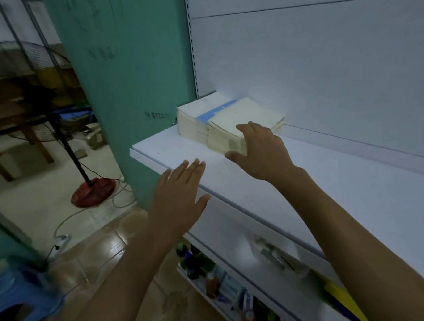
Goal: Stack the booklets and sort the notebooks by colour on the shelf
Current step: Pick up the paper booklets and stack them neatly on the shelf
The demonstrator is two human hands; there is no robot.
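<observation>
Hands out at the shelf (181,152), my right hand (259,148) clasps the near corner of the cream booklet stack (243,119) while my left hand (180,186) hovers flat and empty near it; I judge I'm mid-stacking, and next must square it against the blue-banded stack (199,116) beyond my left.

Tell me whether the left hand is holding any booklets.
No, the left hand is open near the front of the shelf, apart from the booklets.
</observation>
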